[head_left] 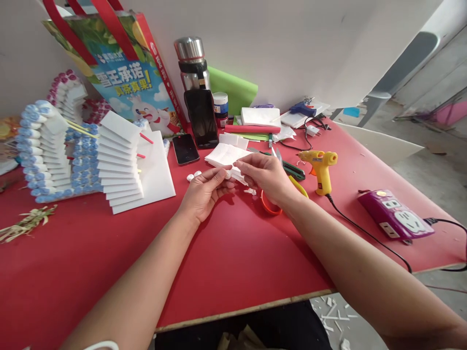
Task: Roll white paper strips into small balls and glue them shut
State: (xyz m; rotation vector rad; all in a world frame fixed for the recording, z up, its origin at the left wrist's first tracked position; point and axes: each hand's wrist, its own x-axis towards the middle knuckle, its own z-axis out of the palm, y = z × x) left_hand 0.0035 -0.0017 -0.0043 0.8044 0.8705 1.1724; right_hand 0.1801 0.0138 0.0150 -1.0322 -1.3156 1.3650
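Near the middle of the red table (248, 262), my left hand (208, 190) pinches a small white piece (228, 173) between thumb and fingertips. My right hand (265, 176) is closed just right of it, thumb against fingers; what it holds, if anything, is too small to name. Beyond both hands lies a stack of white sheets (222, 154). Small white rolled pieces (190, 177) rest left of my left hand. Orange-and-yellow-handled scissors (270, 208) lie partly hidden under my right hand and wrist.
A yellow glue gun (321, 170) and purple power strip (396, 214) are at right, with cords trailing. At left stand fanned white panels (120, 165) and blue-white rolled pieces (32, 150). Behind are a phone (186, 149), a steel flask (189, 51) and a printed bag (127, 73).
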